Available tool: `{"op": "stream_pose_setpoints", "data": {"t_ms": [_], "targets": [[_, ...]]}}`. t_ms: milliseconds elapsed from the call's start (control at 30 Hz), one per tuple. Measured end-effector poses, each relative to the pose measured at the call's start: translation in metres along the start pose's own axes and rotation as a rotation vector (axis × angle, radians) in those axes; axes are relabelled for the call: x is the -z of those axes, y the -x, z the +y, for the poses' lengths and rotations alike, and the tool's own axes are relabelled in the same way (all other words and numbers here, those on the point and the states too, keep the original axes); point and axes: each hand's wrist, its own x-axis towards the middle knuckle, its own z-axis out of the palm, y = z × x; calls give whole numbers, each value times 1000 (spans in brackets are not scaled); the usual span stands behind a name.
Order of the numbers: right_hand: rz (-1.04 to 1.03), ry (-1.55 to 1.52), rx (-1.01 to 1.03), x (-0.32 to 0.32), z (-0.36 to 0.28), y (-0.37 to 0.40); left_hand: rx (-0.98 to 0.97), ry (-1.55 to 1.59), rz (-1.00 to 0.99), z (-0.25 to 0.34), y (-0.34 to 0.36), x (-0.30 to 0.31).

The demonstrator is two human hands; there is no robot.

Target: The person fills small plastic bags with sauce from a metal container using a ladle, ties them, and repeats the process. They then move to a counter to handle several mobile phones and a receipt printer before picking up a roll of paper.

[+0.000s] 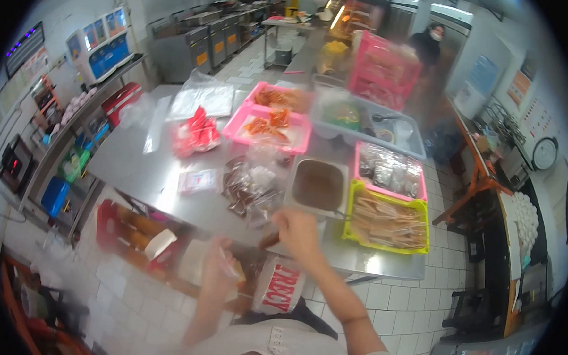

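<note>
My right hand (pixel 297 233) is closed at the table's front edge, just below a square metal pan (pixel 320 186) of brown contents. Its fingers are around a brown, stick-like thing that is too blurred to name. My left hand (pixel 221 264) is lower and further left, smeared by motion, near a pale, clear-looking wrap. Clear bags with dark brown contents (pixel 254 192) lie beyond my hands, left of the pan. A small white packet (pixel 199 181) rests left of those bags. To the pan's right stands a yellow-green basket (pixel 386 244) of flat, wrapped brown items.
Pink trays (pixel 299 136) with orange food, a red bag (pixel 199 133) and a translucent bin (pixel 408 142) sit further back on the steel table (pixel 143 170). Below the table is a red crate (pixel 106 226). A masked person (pixel 426 47) stands at the back right.
</note>
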Motion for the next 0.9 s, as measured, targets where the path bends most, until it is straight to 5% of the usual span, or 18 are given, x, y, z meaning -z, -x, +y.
{"op": "stream_pose_setpoints", "data": {"t_ms": [200,400,467,533,667,800,867,900], "targets": [[24,176,95,-28,16,-63,71,219,33,-22,-8,42],[-511,-264,37,-41,-46,27,-10,246,28,-16,7,27],[-454,-402,-140,-50,-49,47,51,114,-104,-21,8,28],[-384,-435,-106,-55,-42,51,-149,-59,-147,-12,21,18],[-300,-544,-205,-45,-46,44,-237,219,-158,-29,17,16],[-256,-550,-193,-34,-30,34,-392,366,312,-28,14,12],[-294,-502,-38,-45,-32,39,-367,296,251,-27,23,10],[-315,-480,-7,-47,-34,42,-556,-96,266,-34,20,12]]}}
